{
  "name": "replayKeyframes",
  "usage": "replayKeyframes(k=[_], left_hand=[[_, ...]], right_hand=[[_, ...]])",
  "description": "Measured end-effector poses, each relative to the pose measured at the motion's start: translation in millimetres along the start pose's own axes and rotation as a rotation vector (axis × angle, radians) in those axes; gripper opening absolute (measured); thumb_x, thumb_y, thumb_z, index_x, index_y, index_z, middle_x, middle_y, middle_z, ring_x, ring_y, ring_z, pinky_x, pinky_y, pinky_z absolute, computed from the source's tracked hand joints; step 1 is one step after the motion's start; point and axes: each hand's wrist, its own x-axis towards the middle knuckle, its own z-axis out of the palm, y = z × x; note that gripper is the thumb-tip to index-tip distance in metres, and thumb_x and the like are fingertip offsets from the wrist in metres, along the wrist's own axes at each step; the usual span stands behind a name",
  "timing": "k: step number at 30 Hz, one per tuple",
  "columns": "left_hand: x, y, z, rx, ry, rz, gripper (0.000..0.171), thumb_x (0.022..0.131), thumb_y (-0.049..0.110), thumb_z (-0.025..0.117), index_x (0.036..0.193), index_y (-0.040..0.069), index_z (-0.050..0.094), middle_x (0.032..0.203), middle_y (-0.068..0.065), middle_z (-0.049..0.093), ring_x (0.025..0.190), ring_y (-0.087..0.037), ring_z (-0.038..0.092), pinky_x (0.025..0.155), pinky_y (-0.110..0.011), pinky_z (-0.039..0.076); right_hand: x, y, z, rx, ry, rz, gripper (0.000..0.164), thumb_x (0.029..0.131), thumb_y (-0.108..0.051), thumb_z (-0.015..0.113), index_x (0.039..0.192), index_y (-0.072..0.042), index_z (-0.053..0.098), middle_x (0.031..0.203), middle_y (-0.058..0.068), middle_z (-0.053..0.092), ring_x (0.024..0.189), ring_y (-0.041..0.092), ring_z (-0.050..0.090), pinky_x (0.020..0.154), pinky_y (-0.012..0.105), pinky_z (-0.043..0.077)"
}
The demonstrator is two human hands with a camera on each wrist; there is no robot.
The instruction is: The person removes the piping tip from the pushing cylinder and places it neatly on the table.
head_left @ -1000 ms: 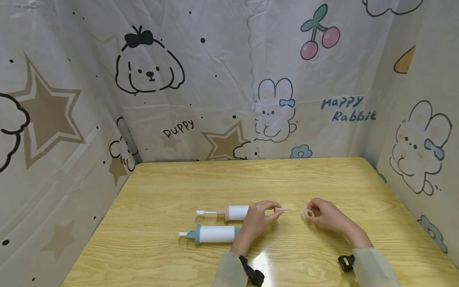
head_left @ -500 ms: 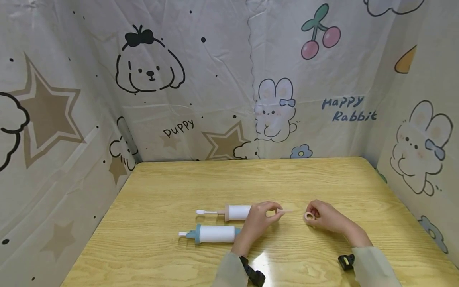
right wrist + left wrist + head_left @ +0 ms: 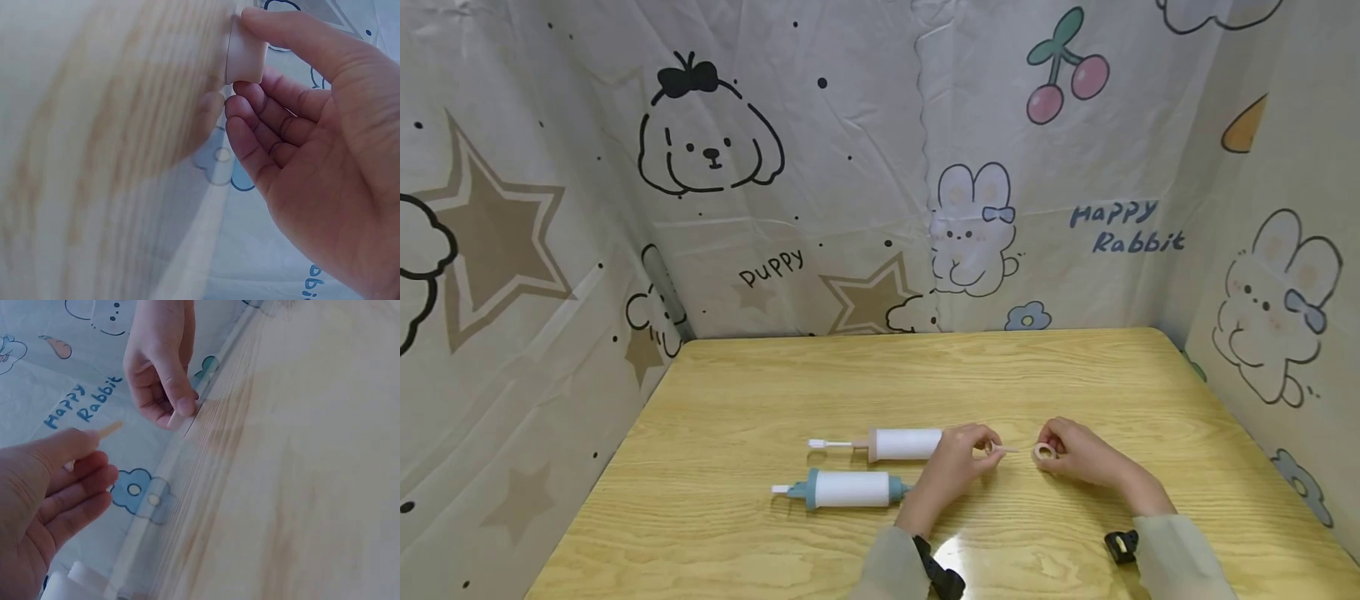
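Note:
My left hand pinches a thin pale pink stick-like piece between thumb and index finger, its narrow end pointing right. In the left wrist view that piece sticks out past the thumb, while the other fingers are loosely bent. To the right, my right hand grips a small pale pink ring by its side, its opening facing the head camera. The right wrist view shows the ring edge-on at the tabletop, thumb on it and fingertips behind. A short gap separates stick and ring.
Beside my left hand lies a white cylinder with a pink end and a thin white-tipped rod. Nearer the front lies a similar white cylinder with teal ends, partly behind my left wrist. Printed cloth surrounds the wooden table.
My left hand has moved a little to the right and slightly nearer the front with the stick-like piece, closer to the ring. My right hand has stayed almost still, the ring turned slightly.

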Motion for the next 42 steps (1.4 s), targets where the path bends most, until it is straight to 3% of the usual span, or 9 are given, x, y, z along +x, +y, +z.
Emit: replayKeyframes(k=[11,19,27,42], left_hand=[[4.1,4.2,9.0,0.038,-0.089,-0.102,0.005,0.092,0.018,0.069,0.094,0.013,0.068,0.086,0.004,0.066,0.069,0.004,0.049,0.061,-0.007,0.04],[5.6,4.3,15.8,0.106,-0.113,-0.111,0.005,0.09,0.016,0.07,0.089,0.014,0.066,0.075,0.008,0.055,0.063,0.002,0.041,0.055,-0.008,0.033],[6.0,6.8,16.0,0.153,-0.115,-0.132,0.01,0.088,0.014,0.071,0.083,0.015,0.061,0.072,0.009,0.05,0.062,0.001,0.039,0.052,-0.009,0.031],[6.3,7.7,19.4,0.255,-0.129,-0.155,0.011,0.083,0.012,0.073,0.082,0.017,0.063,0.076,0.008,0.054,0.066,-0.001,0.039,0.054,-0.011,0.032]], right_hand=[[-0.3,-0.3,-0.9,-0.002,0.003,-0.005,0.021,0.087,-0.019,0.074,0.094,-0.007,0.058,0.08,0.0,0.05,0.07,0.005,0.042,0.06,0.02,0.036],[-0.8,0.7,-0.6,0.018,0.009,-0.022,0.022,0.086,-0.018,0.075,0.093,-0.006,0.058,0.08,0.001,0.051,0.07,0.003,0.041,0.059,0.019,0.035],[-0.7,1.1,-0.9,0.001,0.01,-0.013,0.021,0.087,-0.019,0.074,0.093,-0.007,0.058,0.081,0.0,0.05,0.07,0.003,0.041,0.06,0.019,0.036],[-0.5,0.0,-1.0,-0.006,0.004,-0.011,0.021,0.087,-0.019,0.074,0.093,-0.007,0.058,0.081,0.001,0.051,0.071,0.004,0.042,0.06,0.019,0.036]])
